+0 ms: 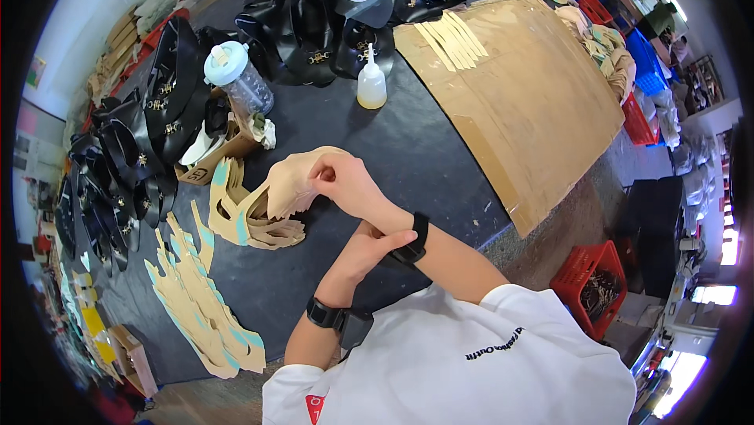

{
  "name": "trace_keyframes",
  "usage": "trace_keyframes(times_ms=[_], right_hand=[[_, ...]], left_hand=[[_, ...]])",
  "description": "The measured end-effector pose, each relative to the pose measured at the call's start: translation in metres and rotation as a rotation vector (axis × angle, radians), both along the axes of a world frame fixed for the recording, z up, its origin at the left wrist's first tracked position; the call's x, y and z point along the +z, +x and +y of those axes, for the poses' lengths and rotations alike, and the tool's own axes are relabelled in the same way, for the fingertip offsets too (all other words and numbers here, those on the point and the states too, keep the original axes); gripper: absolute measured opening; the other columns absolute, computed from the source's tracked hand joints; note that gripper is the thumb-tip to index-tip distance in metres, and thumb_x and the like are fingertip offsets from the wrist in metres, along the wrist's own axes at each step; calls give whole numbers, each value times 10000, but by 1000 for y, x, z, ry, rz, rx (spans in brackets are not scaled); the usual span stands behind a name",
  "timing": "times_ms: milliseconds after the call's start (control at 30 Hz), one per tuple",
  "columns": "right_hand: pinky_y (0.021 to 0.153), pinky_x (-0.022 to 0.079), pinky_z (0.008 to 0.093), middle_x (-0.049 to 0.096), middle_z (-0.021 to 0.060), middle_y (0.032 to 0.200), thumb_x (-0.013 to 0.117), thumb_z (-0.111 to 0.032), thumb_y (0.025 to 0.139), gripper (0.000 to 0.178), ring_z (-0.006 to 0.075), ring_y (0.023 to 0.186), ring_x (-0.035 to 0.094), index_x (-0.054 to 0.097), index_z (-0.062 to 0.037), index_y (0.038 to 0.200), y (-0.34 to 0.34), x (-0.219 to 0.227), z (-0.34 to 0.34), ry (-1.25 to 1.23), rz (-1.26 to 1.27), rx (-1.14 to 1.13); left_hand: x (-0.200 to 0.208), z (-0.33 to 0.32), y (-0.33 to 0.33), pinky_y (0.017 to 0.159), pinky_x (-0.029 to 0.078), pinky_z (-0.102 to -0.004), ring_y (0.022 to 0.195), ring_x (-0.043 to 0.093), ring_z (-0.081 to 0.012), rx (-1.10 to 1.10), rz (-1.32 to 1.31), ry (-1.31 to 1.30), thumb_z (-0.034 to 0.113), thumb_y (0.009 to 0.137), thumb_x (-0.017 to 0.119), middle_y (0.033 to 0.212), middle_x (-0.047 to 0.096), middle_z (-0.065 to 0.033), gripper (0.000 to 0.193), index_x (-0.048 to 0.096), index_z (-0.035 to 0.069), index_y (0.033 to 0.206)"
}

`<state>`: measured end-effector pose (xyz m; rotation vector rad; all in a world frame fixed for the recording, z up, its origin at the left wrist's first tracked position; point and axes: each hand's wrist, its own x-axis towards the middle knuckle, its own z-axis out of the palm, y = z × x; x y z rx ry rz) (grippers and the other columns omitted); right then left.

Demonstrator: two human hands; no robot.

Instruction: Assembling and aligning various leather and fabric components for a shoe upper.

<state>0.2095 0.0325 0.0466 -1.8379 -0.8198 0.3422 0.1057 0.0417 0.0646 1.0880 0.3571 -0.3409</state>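
Note:
My left hand (363,254) is closed round my right wrist, its thumb pressed on the black wristband (419,236) there. My right hand (357,185) is bent over with its fingers curled and pinched; whether anything sits in them is hidden. It is nearest to a stack of beige shoe-upper pieces (292,181), partly behind its fingers. Beside this lies another stack of curved beige pieces (228,213) with light-blue edges. Closer to the table's left edge, long beige pieces with blue edges (196,299) lie overlapping. A second black wristband with a small box (342,319) is on my left arm.
Black shoes with metal buckles (302,32) crowd the far side and left of the dark table (424,166). A squeeze bottle (371,83), a lidded bottle (239,79) and a small carton (216,159) stand near them. Cardboard (518,103) bears beige strips. A red crate (585,283) stands right.

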Motion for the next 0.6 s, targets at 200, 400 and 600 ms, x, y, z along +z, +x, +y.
trace_keyframes(times_ms=[200,400,600], right_hand=[[431,368,247,520,12,643,613,-126,863,119,109,510,472,537,-39,832,1,3,6,499,1063,12],[552,484,370,592,58,685,631,-144,769,135,256,625,608,522,-68,788,-3,-19,12,-143,-513,-86],[556,491,347,602,65,692,661,-157,753,147,248,626,610,540,-75,769,-10,-15,11,-172,-730,19]], left_hand=[[9,5,2,896,421,-288,1013,555,-143,-31,47,-2,294,789,721,1074,606,-43,526,541,-17,1173],[6,10,4,871,423,-278,987,552,-130,-11,108,11,306,811,698,1058,611,-35,453,584,5,1130],[-11,13,-7,875,436,-265,1013,550,-129,53,-8,15,295,843,683,1102,603,-49,478,551,-24,1174]])
